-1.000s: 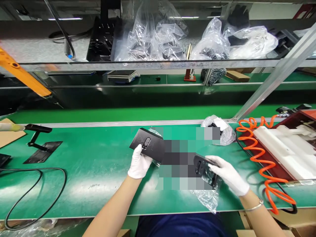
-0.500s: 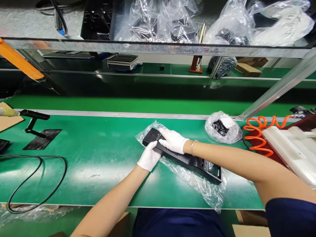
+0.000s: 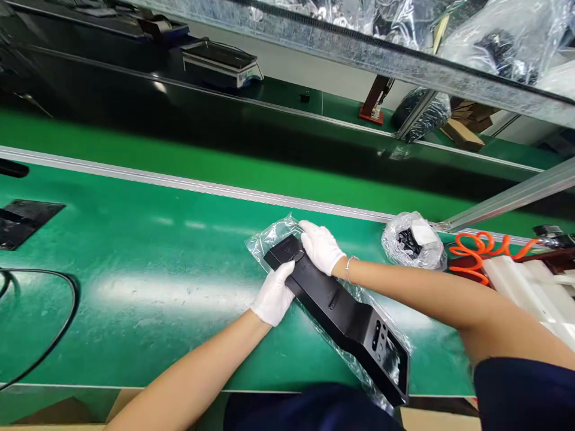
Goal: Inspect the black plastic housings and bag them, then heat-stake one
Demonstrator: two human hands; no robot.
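A long black plastic housing (image 3: 330, 299) with a bend, several small round and slotted holes and a rectangular window at its near end slants over the green bench. My left hand (image 3: 275, 292), in a white glove, grips its left edge near the far end, thumb on top. My right hand (image 3: 321, 246), gloved too, wraps the opposite edge of that end; its fingertips reach over the far side. Beneath the housing lies a clear plastic bag (image 3: 263, 239), its edges showing on both sides. The fingers under the housing are hidden.
To the right sits a clear bag of small black parts (image 3: 412, 240), beside an orange coiled hose (image 3: 471, 257) and white blocks (image 3: 521, 287). A black cable (image 3: 72, 299) and a black stand base (image 3: 29, 221) lie left. A metal shelf beam (image 3: 341, 45) crosses overhead.
The view has tilted and shifted. The housing's near end has swung toward me, and its top face shows more. My right hand has moved off the top face to the far edge.
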